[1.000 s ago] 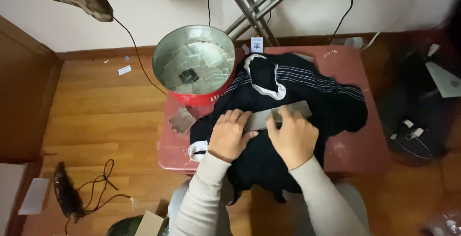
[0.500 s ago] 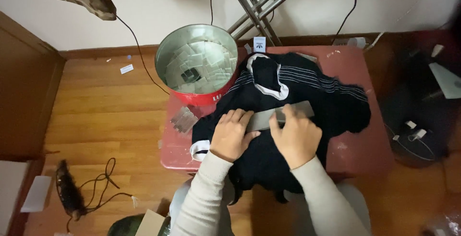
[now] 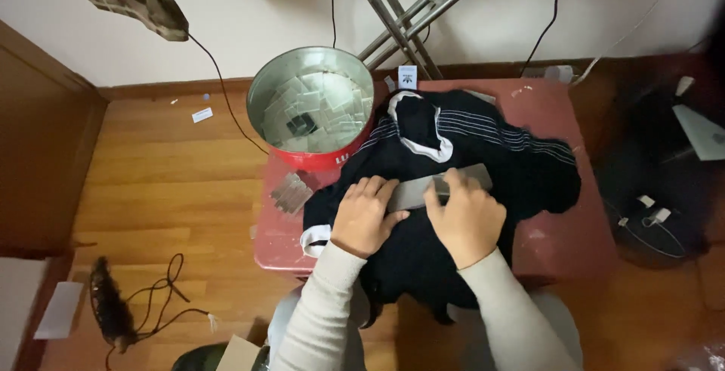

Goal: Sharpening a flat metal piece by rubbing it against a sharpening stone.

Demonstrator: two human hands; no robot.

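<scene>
Both hands pressing grey strip [image 3: 438, 187] flat onto black garment [image 3: 483, 167]: left hand [image 3: 365, 216] spread, right hand [image 3: 468, 216] pinching strip; next calls for steady alignment.

Garment [image 3: 483, 160] — black, thin white stripes across chest, white-edged collar turned open, white cuff at one sleeve end; crumpled, spread flat, under both palms, collar just beyond fingertips [image 3: 453, 182], cuff just beside left wrist. Strip [image 3: 438, 187] — flat, grey, long rectangle, lying slightly tilted on garment; pressed under fingers of both hands, one end jutting past right fingertips, middle showing between the two hands.
</scene>
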